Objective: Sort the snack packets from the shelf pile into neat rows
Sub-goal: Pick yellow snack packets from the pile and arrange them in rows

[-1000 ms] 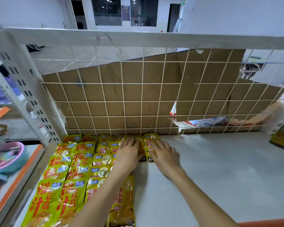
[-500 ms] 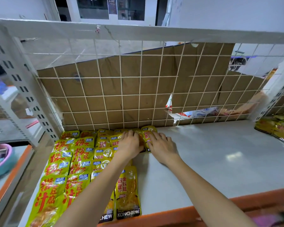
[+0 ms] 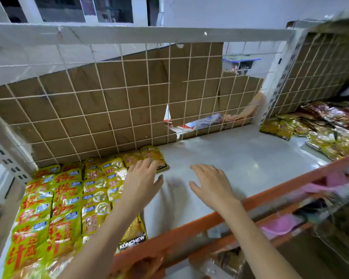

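From the head camera, the view looks down onto a pale grey shelf (image 3: 230,158) with an orange front edge (image 3: 250,200). Behind it stands a white wire grid (image 3: 113,109) backed by brown cardboard (image 3: 129,87), torn open near the middle, where a red and white wrapper (image 3: 191,123) shows through the gap.

On the left part of the shelf lie the sorted packets (image 3: 69,198), yellow with red lettering, set in overlapping rows that run from the cardboard toward the front edge. The rightmost row is the least complete: a packet with a black band (image 3: 155,158) lies at the back against the cardboard, and another marked KONCHEW (image 3: 134,236) lies at the front edge, partly under the left forearm.

The left hand (image 3: 142,182) is above the right edge of these rows, fingers spread and fairly straight, grip wide and holding nothing; its fingertips are over the back packets, though whether they touch is unclear. The right hand (image 3: 210,184) is just beside it over bare shelf, palm down, fingers loosely spread, grip likewise wide and holding nothing.

At the far right of the shelf, well apart from both hands, lies the unsorted pile (image 3: 314,133) of yellow and darker packets, heaped loosely and blurred.

Below the orange edge, a lower shelf holds blurred pink items (image 3: 280,226).
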`<state>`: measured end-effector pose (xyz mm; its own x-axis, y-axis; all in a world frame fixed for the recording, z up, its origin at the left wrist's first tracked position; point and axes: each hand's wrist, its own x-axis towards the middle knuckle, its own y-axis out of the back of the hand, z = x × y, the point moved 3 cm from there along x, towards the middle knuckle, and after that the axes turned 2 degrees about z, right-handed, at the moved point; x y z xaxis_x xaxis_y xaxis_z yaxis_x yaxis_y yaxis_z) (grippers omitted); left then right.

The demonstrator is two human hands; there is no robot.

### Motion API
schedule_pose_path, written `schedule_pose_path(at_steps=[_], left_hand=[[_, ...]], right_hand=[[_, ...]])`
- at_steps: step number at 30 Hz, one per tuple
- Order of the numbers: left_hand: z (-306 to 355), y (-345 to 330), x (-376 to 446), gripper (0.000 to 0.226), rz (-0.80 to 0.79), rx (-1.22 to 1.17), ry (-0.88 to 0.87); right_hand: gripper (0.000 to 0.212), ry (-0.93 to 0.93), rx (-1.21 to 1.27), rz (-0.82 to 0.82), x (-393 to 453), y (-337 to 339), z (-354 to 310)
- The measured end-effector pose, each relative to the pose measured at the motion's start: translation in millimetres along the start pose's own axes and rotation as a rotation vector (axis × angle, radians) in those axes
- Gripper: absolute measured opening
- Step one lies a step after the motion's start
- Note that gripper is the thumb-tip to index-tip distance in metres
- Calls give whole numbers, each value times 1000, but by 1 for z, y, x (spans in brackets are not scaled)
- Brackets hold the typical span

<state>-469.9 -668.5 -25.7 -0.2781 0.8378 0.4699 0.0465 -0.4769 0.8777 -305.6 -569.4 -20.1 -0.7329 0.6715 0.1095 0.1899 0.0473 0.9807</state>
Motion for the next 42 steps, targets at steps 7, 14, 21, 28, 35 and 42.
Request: schedule_pose_path(at_steps=[7,14,21,28,35,42], left_hand=[[115,-12,-31,42,-53,-102,-120],[248,-24,-46,39,-123,-216,-237],[360,-49,-67,37,-224,-364,-368],[433,-79,-54,41,-317,-434,-463],[496,-118,-2,38,-327,-487,-510],[549,-157,103,36,-245,-580,-447]], right_hand=[[48,-142,103,68,-112,11,75],[45,-269,107,110,-217,17,159],[38,-474,60,202,-318,26,230],[44,-679,141,185,-368,17,283],[46,-737,127,164,-354,25,357],[46,-690,119,147,-284,48,460]])
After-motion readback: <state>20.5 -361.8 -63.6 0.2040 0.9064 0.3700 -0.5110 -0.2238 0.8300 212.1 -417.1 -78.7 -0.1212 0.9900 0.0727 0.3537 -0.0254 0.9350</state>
